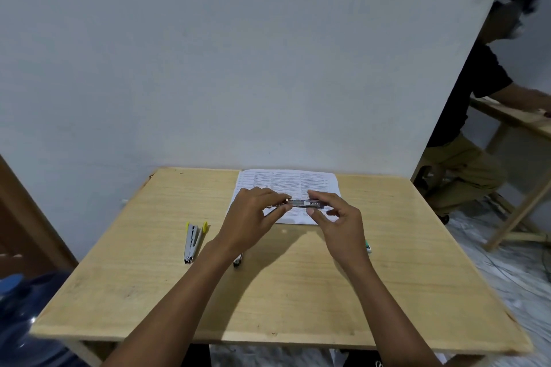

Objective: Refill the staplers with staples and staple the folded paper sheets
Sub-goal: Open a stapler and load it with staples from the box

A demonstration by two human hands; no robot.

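Both hands gripped one stapler [304, 203], the left hand [253, 219] and right hand [337, 219] pinching opposite ends. It hung above the paper's [286, 180] near edge. Bare table [298, 301] lay below the wrists.

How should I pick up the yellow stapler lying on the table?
Grab the yellow stapler around its middle, coming straight down from above. It lies flat on the table, open in a narrow V: the two arms join at the end nearest you and spread at the yellow-tipped far end. Pinching across both arms probably closes them together. Nothing sits beside it, so either side is free.
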